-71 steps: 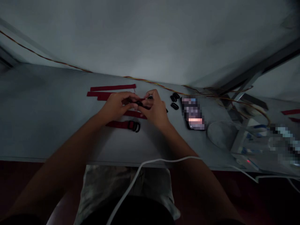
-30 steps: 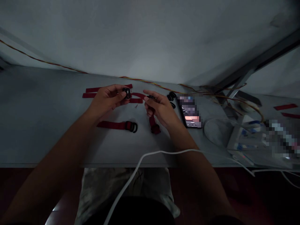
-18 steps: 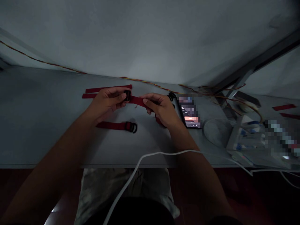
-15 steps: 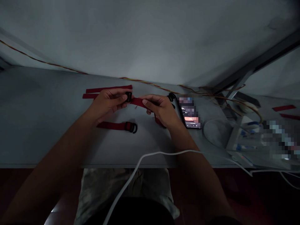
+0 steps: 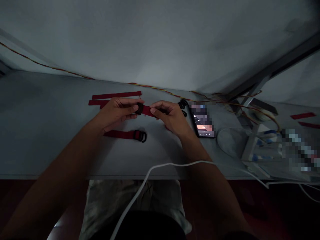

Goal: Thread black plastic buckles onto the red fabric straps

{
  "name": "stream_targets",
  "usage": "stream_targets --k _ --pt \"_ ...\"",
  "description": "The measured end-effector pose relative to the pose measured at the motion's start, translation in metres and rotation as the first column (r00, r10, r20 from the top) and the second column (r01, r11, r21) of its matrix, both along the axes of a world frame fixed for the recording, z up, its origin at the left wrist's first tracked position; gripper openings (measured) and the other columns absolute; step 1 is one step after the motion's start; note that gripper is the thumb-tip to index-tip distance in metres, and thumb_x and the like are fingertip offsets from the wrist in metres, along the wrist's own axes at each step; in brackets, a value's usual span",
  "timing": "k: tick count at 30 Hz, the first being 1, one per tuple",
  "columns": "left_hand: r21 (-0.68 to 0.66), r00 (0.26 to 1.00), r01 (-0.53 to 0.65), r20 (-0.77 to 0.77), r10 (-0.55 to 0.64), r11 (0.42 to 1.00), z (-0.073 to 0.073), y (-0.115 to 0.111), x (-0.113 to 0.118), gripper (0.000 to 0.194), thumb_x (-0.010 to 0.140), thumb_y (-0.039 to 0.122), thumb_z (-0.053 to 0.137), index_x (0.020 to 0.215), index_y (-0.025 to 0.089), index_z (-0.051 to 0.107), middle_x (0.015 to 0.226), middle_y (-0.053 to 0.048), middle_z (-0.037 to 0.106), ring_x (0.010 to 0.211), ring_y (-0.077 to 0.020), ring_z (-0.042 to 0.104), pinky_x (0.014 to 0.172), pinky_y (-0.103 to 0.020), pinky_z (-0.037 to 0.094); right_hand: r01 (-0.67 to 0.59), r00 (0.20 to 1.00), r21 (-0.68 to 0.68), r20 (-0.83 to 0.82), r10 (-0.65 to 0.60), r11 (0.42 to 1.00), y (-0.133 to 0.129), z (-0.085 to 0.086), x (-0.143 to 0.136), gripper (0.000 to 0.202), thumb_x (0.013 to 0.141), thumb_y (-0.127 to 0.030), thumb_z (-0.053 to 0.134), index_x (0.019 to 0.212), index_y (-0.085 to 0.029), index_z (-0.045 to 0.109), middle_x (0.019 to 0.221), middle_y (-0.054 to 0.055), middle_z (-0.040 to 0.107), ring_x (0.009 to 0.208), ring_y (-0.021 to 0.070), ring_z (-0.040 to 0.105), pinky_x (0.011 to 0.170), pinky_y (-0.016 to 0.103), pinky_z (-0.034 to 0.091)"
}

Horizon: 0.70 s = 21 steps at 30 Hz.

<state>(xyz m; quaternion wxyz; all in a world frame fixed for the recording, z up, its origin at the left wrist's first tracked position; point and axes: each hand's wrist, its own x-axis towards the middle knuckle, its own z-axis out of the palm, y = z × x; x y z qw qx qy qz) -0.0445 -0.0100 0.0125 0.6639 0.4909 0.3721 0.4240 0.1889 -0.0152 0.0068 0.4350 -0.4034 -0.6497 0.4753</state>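
A small black buckle (image 5: 140, 108) is pinched between the thumb and fingers of my left hand (image 5: 117, 111). From its right side runs a short stretch of red strap (image 5: 148, 111), which my right hand (image 5: 168, 116) grips between thumb and fingers. The strap's further course is mostly hidden behind my right hand. Nearer the front lies another red strap (image 5: 120, 134) with a black buckle and hook (image 5: 140, 135) at its right end. Behind my left hand, red strap pieces (image 5: 116, 95) lie on the table.
Black hooks (image 5: 183, 104) lie behind my right hand, beside a lit phone (image 5: 202, 120). A white cable (image 5: 170, 163) crosses the grey table's front edge (image 5: 50, 176). Twisted wires (image 5: 160, 89) run along the back. At the right stands a clear container (image 5: 260, 146).
The held buckle has shifted slightly right and down and has turned, nearer my right fingertips. Less of the strap shows below my right hand.
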Motion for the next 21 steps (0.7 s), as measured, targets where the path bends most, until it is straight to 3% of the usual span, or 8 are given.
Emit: stream_targets --k 7,13,17,21 --pt "0.026 0.997 0.024 -0.077 -0.022 0.999 -0.006 0.0 0.006 0.032 0.074 0.035 0.094 0.102 0.023 0.086 0.1 -0.007 0.08 0.089 -0.0176 0.075 0.079 -0.026 0.064 -0.065 0.998 0.02 -0.006 0.065 0.998 0.001 -0.006 -0.004 0.028 0.086 -0.048 0.081 0.092 -0.022 0.076 0.087 0.002 0.074 0.078 0.015 0.063 0.074 0.03 0.05" --pt "0.067 0.994 -0.037 -0.101 0.044 0.997 -0.012 0.001 0.008 0.028 0.074 0.031 0.093 0.1 0.023 0.084 0.107 -0.008 0.081 0.093 -0.0201 0.076 0.08 -0.028 0.066 -0.06 0.996 0.095 0.072 0.053 0.994 -0.007 -0.003 -0.01 0.035 0.096 -0.052 0.069 0.119 -0.026 0.07 0.11 0.006 0.076 0.097 0.0196 0.069 0.087 0.034 0.055" --pt "0.106 0.992 -0.007 -0.126 0.02 0.994 -0.014 0.002 0.008 0.03 0.074 0.027 0.092 0.102 0.022 0.083 0.106 -0.008 0.081 0.095 -0.0207 0.076 0.081 -0.03 0.066 -0.04 0.98 0.278 0.199 -0.017 0.96 -0.008 -0.004 -0.014 0.018 0.096 -0.041 0.072 0.103 -0.025 0.074 0.11 0.006 0.072 0.104 0.0216 0.066 0.099 0.039 0.053" --pt "0.146 0.981 -0.003 -0.191 0.031 0.989 -0.013 0.0 0.011 0.031 0.07 0.028 0.093 0.1 0.024 0.084 0.103 -0.006 0.081 0.097 -0.0224 0.076 0.083 -0.031 0.065 0.004 0.996 0.315 0.086 -0.032 0.949 -0.008 0.001 -0.013 0.022 0.096 -0.045 0.072 0.093 -0.023 0.071 0.113 0.007 0.068 0.113 0.0216 0.063 0.102 0.038 0.052"
